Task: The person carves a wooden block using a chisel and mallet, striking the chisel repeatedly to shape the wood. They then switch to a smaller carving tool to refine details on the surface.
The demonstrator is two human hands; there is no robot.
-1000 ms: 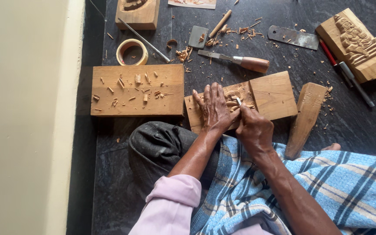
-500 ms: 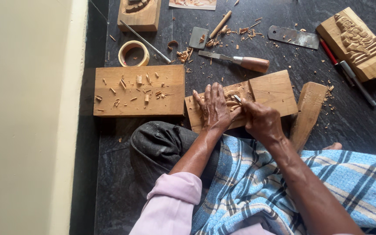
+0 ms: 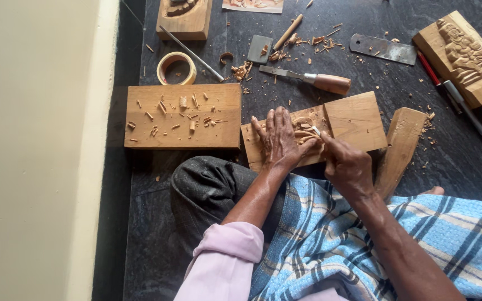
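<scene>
The left hand [image 3: 279,142] lies flat, fingers spread, pressing on the pale rectangular wooden board [image 3: 358,120] with a half-carved relief, which rests on the dark stone floor [image 3: 330,67] just in front of the person's knees. The right hand [image 3: 346,164] is closed around a slim metal-tipped carving tool [image 3: 314,131], its tip touching the carved patch beside the left fingers; a thicker plain wooden block [image 3: 182,116] strewn with chips lies just left, and a wooden-handled chisel [image 3: 308,79] just beyond the board

My half-carved, pale rectangular wooden plank [image 3: 358,120] lies flat beside the chip-strewn wooden block [image 3: 182,116]; my small metal chisel [image 3: 314,131] touches its carving.
</scene>
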